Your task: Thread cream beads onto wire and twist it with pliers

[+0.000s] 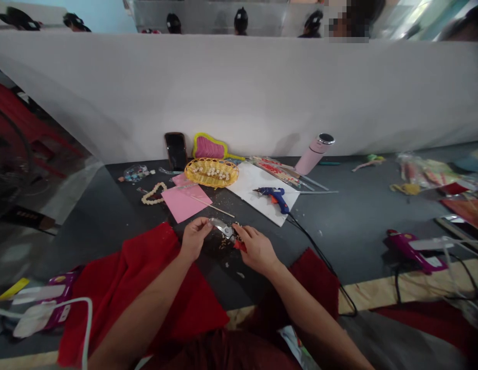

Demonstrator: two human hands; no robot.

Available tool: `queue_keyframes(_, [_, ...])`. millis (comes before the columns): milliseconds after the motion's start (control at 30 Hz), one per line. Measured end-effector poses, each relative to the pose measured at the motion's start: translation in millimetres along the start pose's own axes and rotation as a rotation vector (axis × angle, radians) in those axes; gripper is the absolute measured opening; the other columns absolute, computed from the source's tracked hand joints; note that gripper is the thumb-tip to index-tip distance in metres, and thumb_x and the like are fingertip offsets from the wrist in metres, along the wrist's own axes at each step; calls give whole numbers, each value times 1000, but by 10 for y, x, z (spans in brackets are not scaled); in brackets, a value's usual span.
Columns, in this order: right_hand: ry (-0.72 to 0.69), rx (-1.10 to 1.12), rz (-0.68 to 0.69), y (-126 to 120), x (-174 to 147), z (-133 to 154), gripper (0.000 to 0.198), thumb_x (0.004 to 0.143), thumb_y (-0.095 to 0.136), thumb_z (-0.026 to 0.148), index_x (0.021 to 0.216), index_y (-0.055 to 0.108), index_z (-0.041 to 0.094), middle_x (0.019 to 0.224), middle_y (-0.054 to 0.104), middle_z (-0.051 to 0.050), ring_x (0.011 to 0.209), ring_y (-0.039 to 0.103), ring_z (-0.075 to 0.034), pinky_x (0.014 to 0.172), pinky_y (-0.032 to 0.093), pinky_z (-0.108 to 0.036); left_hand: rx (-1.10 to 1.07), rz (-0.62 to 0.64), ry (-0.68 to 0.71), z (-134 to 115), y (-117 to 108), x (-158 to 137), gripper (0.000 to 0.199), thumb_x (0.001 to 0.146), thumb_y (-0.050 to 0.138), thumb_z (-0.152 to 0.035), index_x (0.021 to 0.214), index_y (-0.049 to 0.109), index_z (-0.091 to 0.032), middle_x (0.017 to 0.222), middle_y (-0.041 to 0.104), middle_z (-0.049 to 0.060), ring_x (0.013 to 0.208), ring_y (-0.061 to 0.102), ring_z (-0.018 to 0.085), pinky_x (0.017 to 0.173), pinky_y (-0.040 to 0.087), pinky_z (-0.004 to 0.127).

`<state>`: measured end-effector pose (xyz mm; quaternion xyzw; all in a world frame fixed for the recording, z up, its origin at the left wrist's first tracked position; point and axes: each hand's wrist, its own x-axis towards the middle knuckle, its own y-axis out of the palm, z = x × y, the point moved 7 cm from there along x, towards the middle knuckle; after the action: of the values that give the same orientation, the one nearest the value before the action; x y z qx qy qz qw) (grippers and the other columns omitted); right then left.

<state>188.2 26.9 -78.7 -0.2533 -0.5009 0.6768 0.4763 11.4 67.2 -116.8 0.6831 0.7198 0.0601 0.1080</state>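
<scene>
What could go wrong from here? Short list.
1. The left hand's fingertips are at the metal end of the red-handled tool in the right hand; a slip might nick them.
2. The blue glue gun's cord runs over the table's front edge near the right forearm; a snag might drag the gun.
</scene>
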Motion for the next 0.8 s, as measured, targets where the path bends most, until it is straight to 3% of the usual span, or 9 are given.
queue_keyframes(167, [-1,84,-97,-14,2,-57,29,76,56,17,106,53,19,110,58,-8,99,54,-20,86,44,-29,-26,-14,23,-20,-13,9,16,70,70,-30,71,66,-14,66,63,0,63,53,11,64,40,21])
queue_keyframes(300, [-70,26,-125,-19,-4,-43,12,80,55,18,91,57,21,114,57,-7,99,54,-19,86,44,-30,-9,-19,16,-1,-14,11,18,69,70,-31,73,66,-14,67,64,1,65,54,12,65,41,22])
queue_keyframes(633, [-84,-107,-45,-73,2,78,18,81,52,19,96,60,23,136,43,-6,106,49,-23,87,42,-37,70,-25,67,-40,-20,6,16,71,67,-30,73,65,-14,68,62,0,64,53,12,66,41,23])
queue_keyframes(800, [-91,-129,-3,-91,2,110,19,80,51,19,97,60,23,137,41,-6,107,47,-25,83,40,-38,78,4,77,-21,-2,3,13,69,68,-26,74,65,-15,69,63,-1,65,53,11,65,41,22])
